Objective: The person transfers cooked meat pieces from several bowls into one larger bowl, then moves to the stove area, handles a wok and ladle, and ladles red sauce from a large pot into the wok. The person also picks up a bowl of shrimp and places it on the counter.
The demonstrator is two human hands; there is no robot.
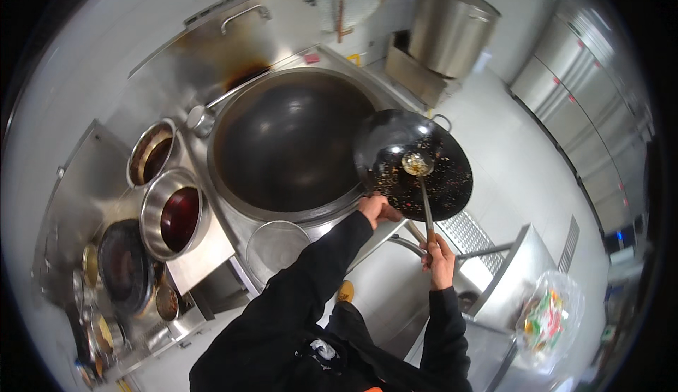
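Observation:
My left hand [377, 210] grips the near-left edge of a black wok [378, 145], and its fingers hide whatever handle is there. The wok is held tilted at the right side of a big built-in wok [286, 148]. Small bits of food [389, 180] are scattered over its inside, and a loop handle [443, 122] shows on its far rim. In my right hand [439, 262] is the wooden handle of a metal ladle [426, 201]. The ladle's bowl [417, 164] is over the inside of the black wok, with some food bits in it.
Left of the stove are a steel bowl of dark red liquid [148, 217] and a second steel pot [139, 151]. A dipper [201, 119] and a round strainer [278, 249] rest by the built-in wok. A stockpot [450, 26] stands behind; a bagged bundle [545, 318] lies right.

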